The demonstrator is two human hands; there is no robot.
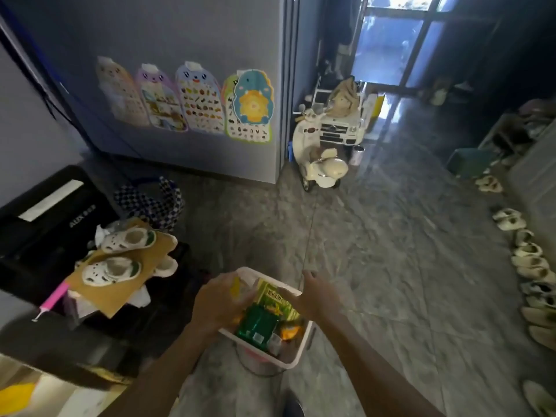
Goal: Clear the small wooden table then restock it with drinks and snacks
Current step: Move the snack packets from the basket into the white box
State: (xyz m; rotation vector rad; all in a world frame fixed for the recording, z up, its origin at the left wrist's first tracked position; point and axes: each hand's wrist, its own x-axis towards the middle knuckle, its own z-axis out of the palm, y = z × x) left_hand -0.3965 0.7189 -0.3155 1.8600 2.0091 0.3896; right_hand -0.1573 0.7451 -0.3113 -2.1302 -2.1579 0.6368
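I carry a white plastic basket (296, 353) low in front of me, above the grey floor. It holds a green and yellow drink carton (275, 299), a green snack packet (257, 326) and other yellow and orange packets. My left hand (218, 302) grips the basket's left rim, with its fingers curled over a yellowish item. My right hand (316, 293) holds the far right rim, fingers partly spread over the edge. The small wooden table is not in view.
A grey fridge (180, 94) with children's charts stands ahead. To the left, white child sandals (120, 254) lie on cardboard over black boxes. A toy scooter (319, 158) and toy car stand by the fridge corner. Rows of shoes (529, 260) line the right wall.
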